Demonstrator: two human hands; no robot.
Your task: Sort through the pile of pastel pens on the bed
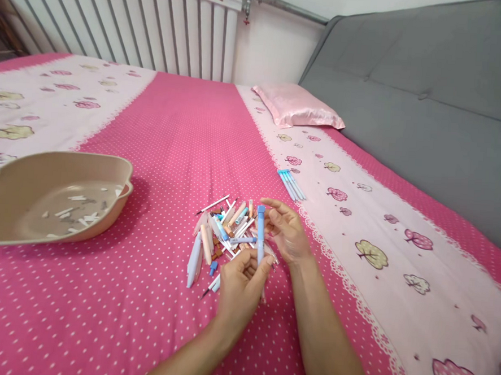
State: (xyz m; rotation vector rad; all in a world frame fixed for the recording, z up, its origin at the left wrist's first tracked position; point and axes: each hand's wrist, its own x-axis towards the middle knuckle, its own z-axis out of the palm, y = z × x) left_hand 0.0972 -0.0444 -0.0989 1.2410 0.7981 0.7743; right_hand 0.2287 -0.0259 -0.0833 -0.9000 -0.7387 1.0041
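My left hand (240, 286) is closed around the lower end of a blue pen (260, 230), holding it upright. My right hand (285, 230) is curled beside the pen's top, its fingertips touching the upper end. Both hands hover just over a pile of loose pen parts (220, 234) in blue, peach and white, scattered on the pink dotted bedsheet (172, 137).
A tan scalloped tray (4, 195) with several small white bits in it lies to the left. A few assembled blue pens (291, 183) lie side by side behind my right hand. A pink pillow (298, 105) and a grey headboard (429, 102) are at the right.
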